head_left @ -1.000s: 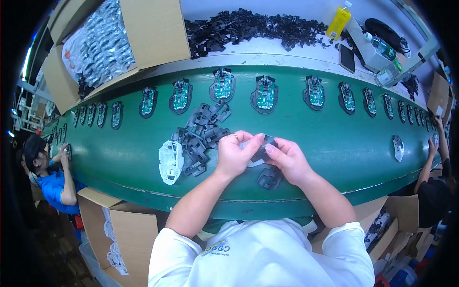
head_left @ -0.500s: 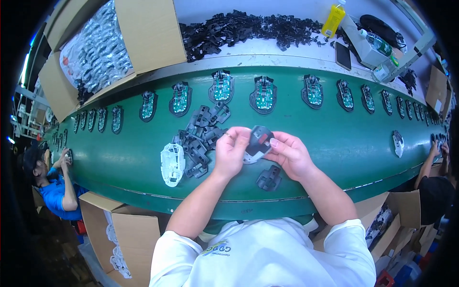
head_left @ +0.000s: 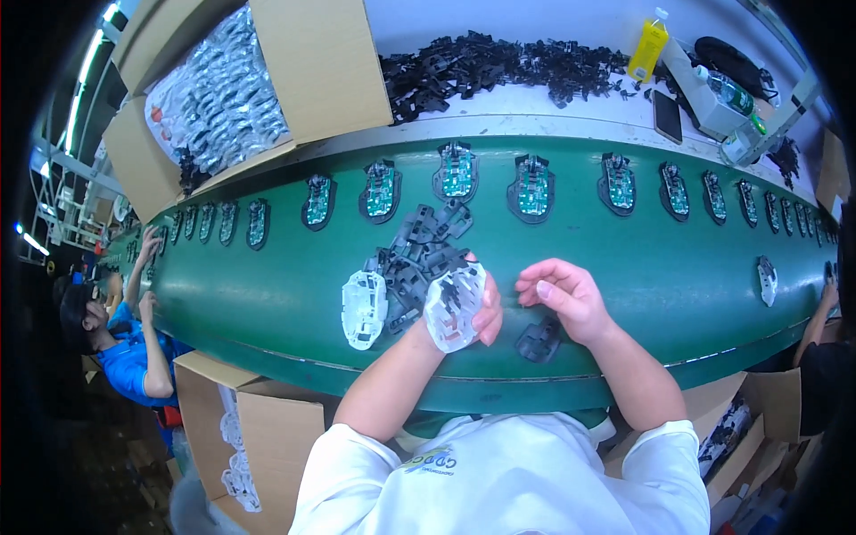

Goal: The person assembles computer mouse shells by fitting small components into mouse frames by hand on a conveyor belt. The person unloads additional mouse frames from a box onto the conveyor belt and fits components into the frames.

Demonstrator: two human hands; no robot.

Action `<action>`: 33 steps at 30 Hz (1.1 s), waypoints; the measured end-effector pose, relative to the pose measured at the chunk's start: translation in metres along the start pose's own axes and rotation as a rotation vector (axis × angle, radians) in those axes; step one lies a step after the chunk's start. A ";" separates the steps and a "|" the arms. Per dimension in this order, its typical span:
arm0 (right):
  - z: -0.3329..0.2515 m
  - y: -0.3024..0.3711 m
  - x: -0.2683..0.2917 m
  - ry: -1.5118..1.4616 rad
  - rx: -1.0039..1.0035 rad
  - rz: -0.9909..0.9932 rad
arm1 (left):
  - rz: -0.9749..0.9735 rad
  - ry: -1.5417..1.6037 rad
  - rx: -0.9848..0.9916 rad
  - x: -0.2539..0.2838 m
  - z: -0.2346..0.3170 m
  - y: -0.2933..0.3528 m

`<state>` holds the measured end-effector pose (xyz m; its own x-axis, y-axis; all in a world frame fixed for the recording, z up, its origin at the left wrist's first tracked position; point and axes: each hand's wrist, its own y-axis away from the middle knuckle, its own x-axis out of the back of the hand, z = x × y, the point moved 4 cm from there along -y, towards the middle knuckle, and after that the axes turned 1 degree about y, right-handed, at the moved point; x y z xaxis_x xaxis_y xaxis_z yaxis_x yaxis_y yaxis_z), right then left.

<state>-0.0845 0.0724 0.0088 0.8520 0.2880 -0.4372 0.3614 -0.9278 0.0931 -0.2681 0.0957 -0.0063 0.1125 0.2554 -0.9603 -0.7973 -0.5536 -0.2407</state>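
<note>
- Green table (head_left: 642,276) stretches across in front of us, with a row of circuit boards (head_left: 456,172) along its far side and a cardboard box (head_left: 325,71) beyond, on the left.
- Our left hand (head_left: 489,312) has its fingers wrapped round the right side of 1 white shell (head_left: 455,308), its ribbed face turned up towards us.
- That shell's long axis runs away from our body, its far end leaning slightly right; dark patches show in it, but we cannot tell if they are fitted parts.
- Our right hand (head_left: 571,299) holds nothing that we can see: fingers loosely curled, thumb apart, a gap between it and our left.
- 1 loose black cover (head_left: 539,341) lies just on our side of the right hand, the nearer of our 2.
- Left of the held shell, a matching white shell (head_left: 364,310) lies lengthwise away from us, beside a pile of dark parts (head_left: 415,236).
</note>
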 end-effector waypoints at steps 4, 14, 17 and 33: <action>0.002 -0.003 -0.003 0.015 -0.003 -0.008 | -0.015 0.030 -0.041 0.001 0.004 0.004; -0.003 0.002 -0.011 0.246 0.238 0.038 | 0.556 -1.125 -0.414 0.005 0.014 0.017; -0.001 0.003 -0.011 0.226 0.289 0.016 | 0.540 -1.174 -0.458 -0.012 0.008 0.012; -0.118 0.060 0.109 0.277 0.042 0.432 | 0.359 -1.962 -0.597 -0.045 -0.004 0.011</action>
<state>0.0751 0.0766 0.0723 0.9906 -0.0773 -0.1128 -0.0568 -0.9830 0.1748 -0.2798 0.0752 0.0333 -0.9257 0.1936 0.3251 -0.3444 -0.7870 -0.5119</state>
